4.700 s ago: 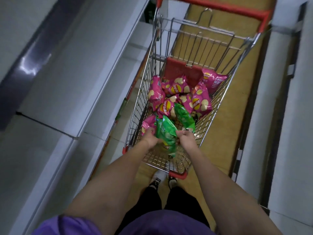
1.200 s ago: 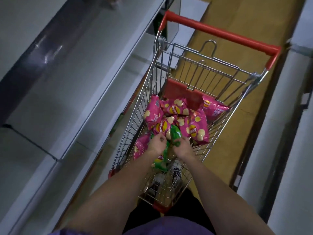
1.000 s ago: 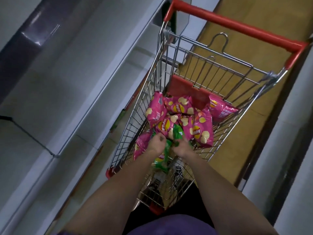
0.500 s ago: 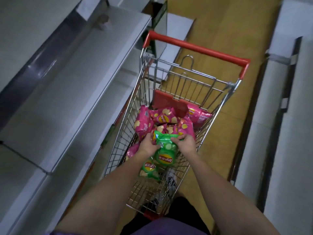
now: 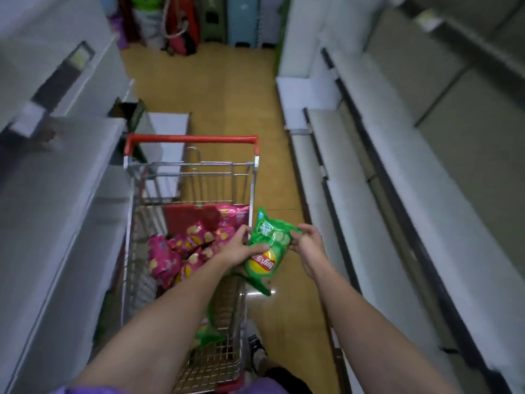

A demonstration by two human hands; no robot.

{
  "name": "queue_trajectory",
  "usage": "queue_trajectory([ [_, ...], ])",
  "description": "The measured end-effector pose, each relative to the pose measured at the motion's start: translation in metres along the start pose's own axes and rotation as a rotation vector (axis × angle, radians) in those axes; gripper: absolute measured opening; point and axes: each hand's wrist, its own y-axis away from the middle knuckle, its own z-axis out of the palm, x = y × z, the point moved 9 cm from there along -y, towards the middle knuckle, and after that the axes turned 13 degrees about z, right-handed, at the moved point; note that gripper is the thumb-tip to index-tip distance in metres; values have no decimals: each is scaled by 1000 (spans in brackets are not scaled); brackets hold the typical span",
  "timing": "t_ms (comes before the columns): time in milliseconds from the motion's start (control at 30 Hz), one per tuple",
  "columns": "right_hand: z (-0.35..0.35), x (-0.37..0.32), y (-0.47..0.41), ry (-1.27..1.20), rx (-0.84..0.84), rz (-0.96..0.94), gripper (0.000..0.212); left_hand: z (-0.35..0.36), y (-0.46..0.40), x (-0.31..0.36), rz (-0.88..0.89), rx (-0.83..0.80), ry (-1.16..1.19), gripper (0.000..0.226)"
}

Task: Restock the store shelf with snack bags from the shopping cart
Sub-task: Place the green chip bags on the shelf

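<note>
Now I'm holding the green bag over the cart's right rim, left hand and right hand pinching its sides, long axis pointing away; the right shelf is lying nearer my right.

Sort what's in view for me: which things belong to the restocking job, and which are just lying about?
Job:
green snack bag, held by left hand and right hand
pink snack bags
shopping cart
right shelf
left shelf

Lying about:
blurred goods at the aisle's far end
white box beyond the cart
</note>
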Motion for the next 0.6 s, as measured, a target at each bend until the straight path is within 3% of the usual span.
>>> queue_trajectory([
  [133, -95, -3, 33, -26, 144, -70, 41, 88, -13, 42, 93, -147, -31, 61],
  [267, -199, 10, 58, -130, 364, -88, 48, 191, -12, 68, 113, -401, -99, 61],
  [367, -278, 28, 75, -170, 582, -85, 40, 262, -12, 72, 48, -616, -139, 89],
  [433, -323, 40, 87, -209, 670, -76, 35, 305, -13, 76, 42, -713, -175, 96],
  [533, -375, 53, 105, -237, 720, -27, 33, 361, -13, 89, 96, -734, -291, 82],
  [600, -406, 58, 116, -64, 790, 56, 46, 397, -15, 98, 147, -711, -376, 67],
])
